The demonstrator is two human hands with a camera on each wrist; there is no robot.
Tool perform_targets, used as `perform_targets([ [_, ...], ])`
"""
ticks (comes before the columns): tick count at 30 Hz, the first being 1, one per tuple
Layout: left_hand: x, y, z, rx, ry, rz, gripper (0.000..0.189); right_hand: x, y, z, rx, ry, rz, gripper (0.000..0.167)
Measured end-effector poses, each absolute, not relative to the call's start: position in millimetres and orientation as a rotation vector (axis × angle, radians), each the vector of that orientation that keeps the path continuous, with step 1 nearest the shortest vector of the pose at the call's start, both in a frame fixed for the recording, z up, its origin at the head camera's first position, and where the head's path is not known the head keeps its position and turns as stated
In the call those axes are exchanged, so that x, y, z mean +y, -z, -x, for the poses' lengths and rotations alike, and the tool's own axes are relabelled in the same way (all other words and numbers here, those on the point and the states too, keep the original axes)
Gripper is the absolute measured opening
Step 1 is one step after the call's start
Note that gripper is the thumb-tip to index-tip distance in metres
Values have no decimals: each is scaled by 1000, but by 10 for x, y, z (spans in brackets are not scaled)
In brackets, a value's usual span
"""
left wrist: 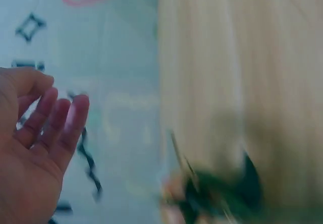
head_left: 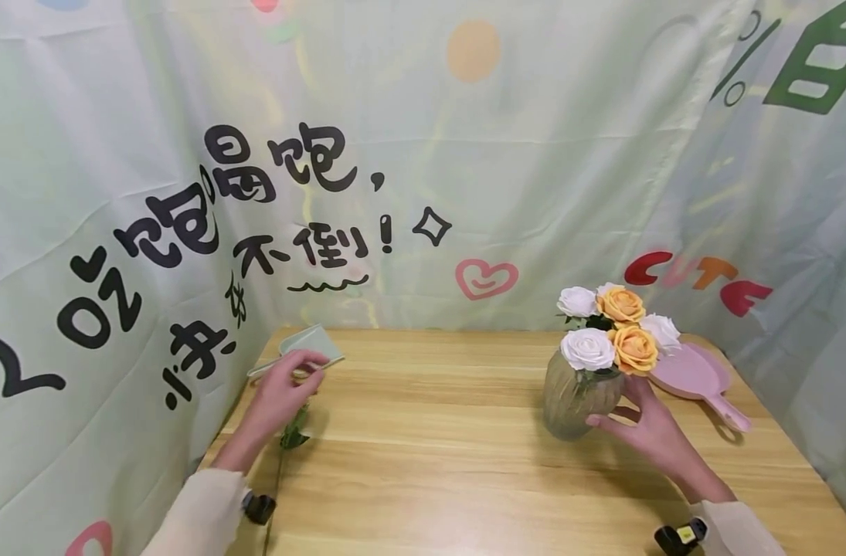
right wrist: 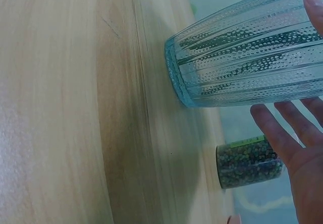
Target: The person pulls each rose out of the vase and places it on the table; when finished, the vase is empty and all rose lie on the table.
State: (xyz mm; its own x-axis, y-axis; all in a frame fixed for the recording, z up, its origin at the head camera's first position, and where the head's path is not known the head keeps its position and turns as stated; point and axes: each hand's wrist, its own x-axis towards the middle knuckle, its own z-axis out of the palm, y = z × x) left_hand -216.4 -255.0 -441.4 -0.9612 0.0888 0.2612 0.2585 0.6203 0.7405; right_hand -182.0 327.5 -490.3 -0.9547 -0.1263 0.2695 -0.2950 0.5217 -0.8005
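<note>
My right hand [head_left: 648,432] holds a ribbed glass vase [head_left: 579,398], thumb on one side and fingers on the other. White roses [head_left: 587,349] and orange roses [head_left: 634,349] stand in it. Up close in the right wrist view, the fingertips meet the dimpled glass; whether the base touches the table is unclear. At the left, my other hand [head_left: 288,394] is held above the table with loosely bent fingers and nothing between them. Green leaves on a stem [head_left: 295,434] lie below it, blurred in the left wrist view. Just behind that hand is a flat pale grey-green thing [head_left: 314,344], partly covered.
A pink pan [head_left: 694,371] lies right of the vase, its handle pointing forward. In the right wrist view, a clear jar of small pebbles [right wrist: 250,162] stands near the table's far edge. Printed cloth [head_left: 395,93] hangs around the wooden table [head_left: 423,463].
</note>
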Motion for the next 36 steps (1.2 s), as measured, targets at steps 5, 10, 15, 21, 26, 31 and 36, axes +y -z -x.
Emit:
perform_targets([
  [5,-1899,4205,2338,-2590,1307,540,27,3278,4879,1815,-2561,-1408,-375,119],
  [10,-1240,4028,2455,-2562,1377,742,30,3280,4883,1814,-2563,-1395,-388,117],
  [15,-611,3896,2496,-2529,1417,938,31,3280,4879,1813,-2567,-1390,-385,114],
  [21,48,3845,2476,-2490,1412,1222,21,3290,4872,1808,-2588,-1385,-353,114],
  [26,431,3902,2418,-2478,1274,1385,21,3282,4872,1804,-2585,-1389,-361,109],
  [31,673,3990,2365,-2419,1136,1378,32,3273,4880,1803,-2533,-1399,-428,109],
  [36,793,4049,2311,-2346,1077,1351,32,3268,4877,1819,-2512,-1408,-449,120],
])
